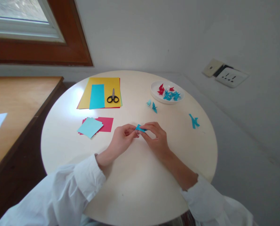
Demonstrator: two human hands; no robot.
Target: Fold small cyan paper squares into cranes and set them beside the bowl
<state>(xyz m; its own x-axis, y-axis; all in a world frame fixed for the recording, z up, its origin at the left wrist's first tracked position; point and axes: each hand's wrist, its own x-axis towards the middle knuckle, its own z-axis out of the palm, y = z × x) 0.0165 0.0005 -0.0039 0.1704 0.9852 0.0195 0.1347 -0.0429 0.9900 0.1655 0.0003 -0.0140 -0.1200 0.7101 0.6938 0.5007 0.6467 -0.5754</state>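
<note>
Between my two hands, near the middle of the round table, is a small folded piece of blue paper [140, 128]. My left hand [124, 137] pinches its left end with thumb and fingers. On its right side, my right hand [156, 137] grips it between thumb and forefinger. The fingertips cover part of the fold, so its full shape is hidden. Just beyond my hands lie a blue paper crane [154, 107] and a smaller pale blue folded piece [149, 103].
The white round table [130, 188] carries a dish [154, 94] of red and blue folded cranes. Black-handled scissors [113, 97] and a blue strip [97, 96] rest on yellow sheets [111, 82]. Pale blue squares [90, 127] overlap pink ones [108, 124]. Blue scraps [194, 121] lie right.
</note>
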